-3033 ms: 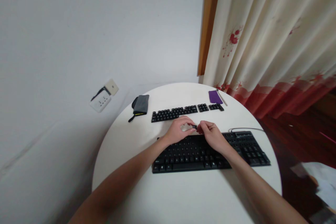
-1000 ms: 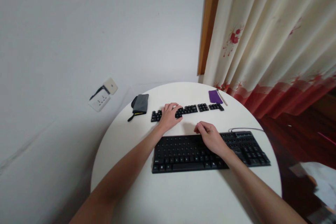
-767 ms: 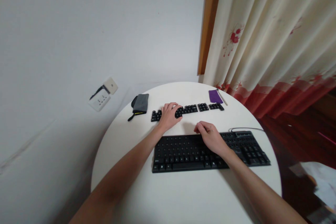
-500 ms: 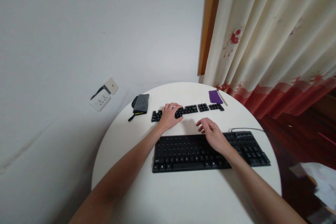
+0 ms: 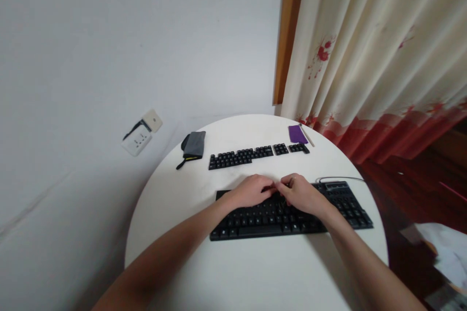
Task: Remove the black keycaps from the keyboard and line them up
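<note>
A black keyboard lies on the white round table, many of its upper key places without caps. Above its back edge my left hand and my right hand meet, fingertips touching. My left thumb and fingers are pinched together, with a small dark patch between them that I cannot make out. The fingers of my right hand are also drawn together, and what they hold, if anything, is hidden. Behind the hands, loose black keycaps stand in rows and small blocks.
A grey pouch lies at the table's back left. At the back right are a purple cloth pouch and a thin stick. The keyboard's cable runs off to the right. Wall and curtain stand behind the table.
My left hand has come back from the keycap rows to the keyboard and met my right hand. The right hand has moved slightly, its fingers now drawn together.
</note>
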Motion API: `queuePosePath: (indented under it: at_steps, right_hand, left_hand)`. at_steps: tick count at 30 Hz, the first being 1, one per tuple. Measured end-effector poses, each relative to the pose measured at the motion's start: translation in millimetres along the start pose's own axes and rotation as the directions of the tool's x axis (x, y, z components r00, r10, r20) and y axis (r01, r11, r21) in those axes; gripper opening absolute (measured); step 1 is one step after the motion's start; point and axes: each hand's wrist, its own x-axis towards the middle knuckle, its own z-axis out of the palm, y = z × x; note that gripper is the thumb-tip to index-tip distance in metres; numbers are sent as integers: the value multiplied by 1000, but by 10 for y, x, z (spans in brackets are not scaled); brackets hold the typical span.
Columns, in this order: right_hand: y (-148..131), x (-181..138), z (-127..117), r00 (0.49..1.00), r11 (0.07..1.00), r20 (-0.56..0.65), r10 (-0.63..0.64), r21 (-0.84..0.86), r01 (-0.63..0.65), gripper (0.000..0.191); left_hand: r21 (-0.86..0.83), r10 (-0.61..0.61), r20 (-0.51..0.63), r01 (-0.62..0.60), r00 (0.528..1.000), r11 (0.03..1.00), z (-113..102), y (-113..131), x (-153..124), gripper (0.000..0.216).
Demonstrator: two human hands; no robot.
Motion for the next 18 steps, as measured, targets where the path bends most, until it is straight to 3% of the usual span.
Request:
queuePosePath:
  at_steps: [4, 10, 18]
  right_hand:
    - [11, 11, 27, 990, 990, 96, 105, 80, -113, 26]
    - [15, -31, 92, 979, 974, 166, 121, 169, -149, 18]
    - [24, -26, 128, 963, 967, 222, 154, 165, -193, 16]
  left_hand:
    - [-41, -21, 10, 21, 1000, 999, 27, -10, -2, 20]
    - [-96, -19, 14, 20, 1000, 995, 35, -44, -8, 17]
    - [-135, -40, 5, 40, 999, 990, 44, -38, -3, 17]
